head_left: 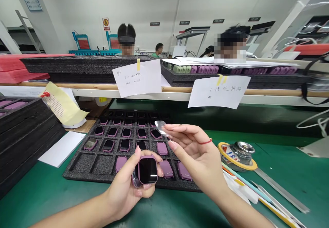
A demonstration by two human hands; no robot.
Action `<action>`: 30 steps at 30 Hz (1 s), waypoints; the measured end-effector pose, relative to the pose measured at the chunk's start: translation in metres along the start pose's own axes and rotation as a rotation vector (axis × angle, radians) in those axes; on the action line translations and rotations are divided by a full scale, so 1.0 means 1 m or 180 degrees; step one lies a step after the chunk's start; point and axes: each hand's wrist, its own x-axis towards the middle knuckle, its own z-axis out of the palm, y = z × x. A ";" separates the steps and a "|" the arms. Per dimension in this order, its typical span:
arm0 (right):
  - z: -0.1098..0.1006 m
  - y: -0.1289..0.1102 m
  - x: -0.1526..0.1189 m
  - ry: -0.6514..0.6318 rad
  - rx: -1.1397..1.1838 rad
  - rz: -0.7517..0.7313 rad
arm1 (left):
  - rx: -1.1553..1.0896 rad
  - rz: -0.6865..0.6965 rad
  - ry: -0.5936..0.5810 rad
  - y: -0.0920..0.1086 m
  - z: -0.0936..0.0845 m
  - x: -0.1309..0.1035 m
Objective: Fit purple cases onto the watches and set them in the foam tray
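Observation:
My left hand point(125, 187) is closed around a purple smartwatch point(148, 170), its black screen turned up toward me. Something shiny shows beside the watch, against my fingers; I cannot make out what it is. Between the fingertips of my right hand point(197, 152), raised to the right of the watch, is a small clear film point(161, 127). Below and behind both hands lies a black foam tray point(102, 166). Its compartments hold several purple watches, some screen up and others showing plain purple backs, such as one watch point(161, 148).
On the right of the green table stand a glass jar point(243, 152), a roll of yellow tape point(223, 147), a steel ruler point(282, 190) and several pens and thin tools. Foam trays point(23, 135) are stacked at left. A shelf point(177, 94) with hanging papers crosses behind; people sit beyond it.

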 end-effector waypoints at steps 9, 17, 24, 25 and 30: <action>-0.008 -0.011 -0.006 -0.0971 -0.1378 -0.1651 | -0.0244 -0.0090 0.0058 0.001 0.001 0.000; -0.001 0.002 -0.023 -0.1643 -0.1407 -0.2342 | -0.0367 -0.0287 0.0123 0.003 0.004 -0.002; 0.006 -0.005 -0.019 -0.1415 -0.1978 -0.2301 | -0.0217 -0.0144 0.0295 0.000 0.002 0.001; 0.008 -0.006 -0.018 -0.1368 -0.2056 -0.2105 | -0.0080 -0.0057 0.0308 -0.002 0.001 0.001; 0.010 -0.005 -0.019 -0.1546 -0.1872 -0.1017 | 0.0548 0.0298 0.0581 -0.010 0.000 0.000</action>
